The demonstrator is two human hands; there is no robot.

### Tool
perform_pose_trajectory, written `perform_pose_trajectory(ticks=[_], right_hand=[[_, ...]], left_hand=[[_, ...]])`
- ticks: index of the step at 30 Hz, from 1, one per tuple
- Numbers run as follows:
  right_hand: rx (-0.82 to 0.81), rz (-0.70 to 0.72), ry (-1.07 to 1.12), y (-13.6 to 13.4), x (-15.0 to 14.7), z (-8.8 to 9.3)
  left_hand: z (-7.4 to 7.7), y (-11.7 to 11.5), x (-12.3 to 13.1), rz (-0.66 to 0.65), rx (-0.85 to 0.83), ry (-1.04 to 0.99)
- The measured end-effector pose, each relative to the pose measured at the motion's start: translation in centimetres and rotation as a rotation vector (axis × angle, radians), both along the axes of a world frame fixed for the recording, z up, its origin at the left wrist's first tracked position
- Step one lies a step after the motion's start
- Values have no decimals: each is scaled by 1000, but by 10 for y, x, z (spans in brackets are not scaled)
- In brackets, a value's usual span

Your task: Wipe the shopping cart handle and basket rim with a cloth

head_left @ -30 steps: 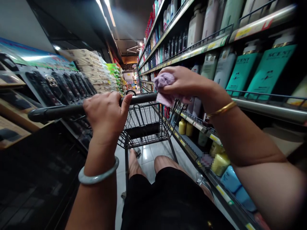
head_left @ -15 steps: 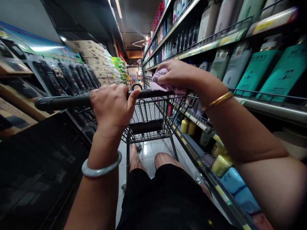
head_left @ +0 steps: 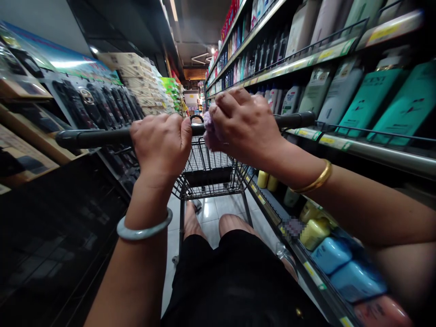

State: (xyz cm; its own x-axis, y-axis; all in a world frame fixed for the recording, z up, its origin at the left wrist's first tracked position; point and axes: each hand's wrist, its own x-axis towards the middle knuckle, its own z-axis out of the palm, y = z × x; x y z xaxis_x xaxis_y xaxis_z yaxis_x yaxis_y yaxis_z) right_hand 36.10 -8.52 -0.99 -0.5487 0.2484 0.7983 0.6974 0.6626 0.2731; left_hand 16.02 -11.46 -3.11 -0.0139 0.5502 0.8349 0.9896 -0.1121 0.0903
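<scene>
Cloth (head_left: 211, 136), pale purple, is bunched in the right hand (head_left: 243, 122), whose fingers curl over it against the handle (head_left: 295, 120) of the cart (head_left: 211, 176), just right of the middle. The left hand (head_left: 160, 141) wraps around the handle left of the cloth, fingers folded over the bar. Shelves on the right hold bottles (head_left: 371, 102), teal ones near; dark packets (head_left: 90, 102) hang on the left.
</scene>
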Motion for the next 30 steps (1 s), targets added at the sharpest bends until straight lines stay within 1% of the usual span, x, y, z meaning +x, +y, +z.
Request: perform_pose_trajectory(ticks=[2, 4, 6, 7, 8, 10, 12, 13, 15, 16, 17, 19, 21, 23, 26, 28, 30], right_hand=[[-75, 44, 32, 11, 4, 9], [-202, 83, 18, 28, 9, 23], [-301, 77, 22, 42, 10, 33], [-305, 49, 48, 45, 7, 34], [-269, 20, 78, 45, 1, 32], [-120, -7, 123, 36, -13, 22], [23, 81, 54, 23, -23, 7], [65, 137, 9, 17, -24, 1], [71, 208, -45, 12, -17, -6], [48, 210, -37, 13, -9, -7], [22, 187, 0, 15, 0, -7], [-1, 94, 139, 21, 17, -10], [41, 7, 305, 23, 26, -17], [94, -17, 381, 20, 22, -26], [102, 55, 286, 12, 3, -35], [76, 118, 178, 10, -11, -30], [58, 180, 91, 12, -21, -20]], left_hand=[[0, 0, 1, 11, 6, 1], [-1, 0, 1, 29, 21, 29], [-2, 1, 1, 42, 43, 65], [-2, 1, 1, 47, 55, 76], [-2, 1, 0, 50, 61, 83], [-2, 2, -1, 61, 64, 87], [-1, 2, -2, 69, 51, 92], [-1, 2, -3, 69, 43, 92], [-2, 2, -3, 53, 30, 75], [-2, 1, -3, 40, 26, 63], [-2, 1, -2, 29, 25, 54], [-3, 1, -1, 23, 39, 56], [-3, 1, 1, 42, 60, 75], [-2, 1, 2, 68, 65, 91], [1, 1, -2, 81, 22, 117], [3, 1, -8, 43, -8, 109], [6, 1, -14, -62, 15, 17]])
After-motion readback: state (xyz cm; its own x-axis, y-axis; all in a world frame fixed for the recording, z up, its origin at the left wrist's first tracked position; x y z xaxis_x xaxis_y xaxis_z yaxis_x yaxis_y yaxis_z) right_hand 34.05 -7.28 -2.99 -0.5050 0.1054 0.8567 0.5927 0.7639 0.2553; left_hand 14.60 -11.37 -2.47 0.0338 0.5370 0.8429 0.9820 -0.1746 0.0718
